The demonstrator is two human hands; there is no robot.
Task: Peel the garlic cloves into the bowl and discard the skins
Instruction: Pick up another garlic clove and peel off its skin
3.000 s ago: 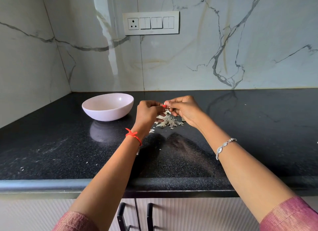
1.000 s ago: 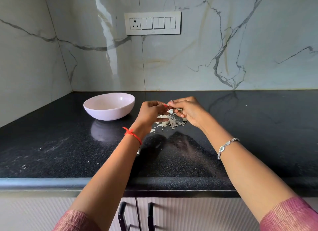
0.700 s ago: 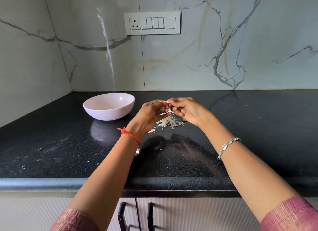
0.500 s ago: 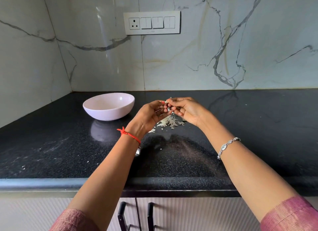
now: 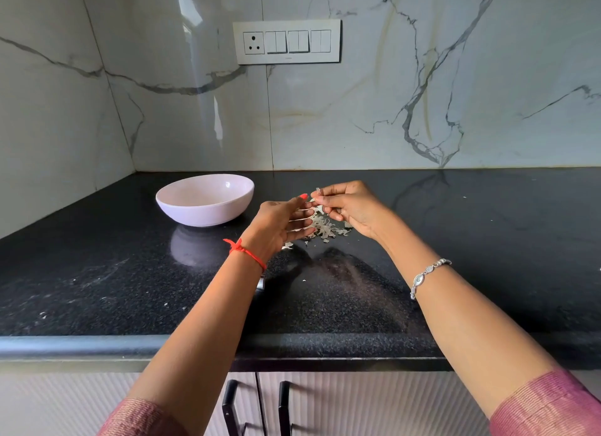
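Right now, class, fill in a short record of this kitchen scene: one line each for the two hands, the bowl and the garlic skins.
left hand: open, fingers straight, nothing visible in it
right hand: pinches a pale scrap; clove or skin, cannot tell
bowl: upright, left of both hands, its bottom hidden
skins pile: on the countertop, under the hands, outside the bowl

Pink ribbed sleeves [image 5: 546, 406]; red thread [image 5: 245, 252] at left wrist, silver bracelet [image 5: 426, 273] right.
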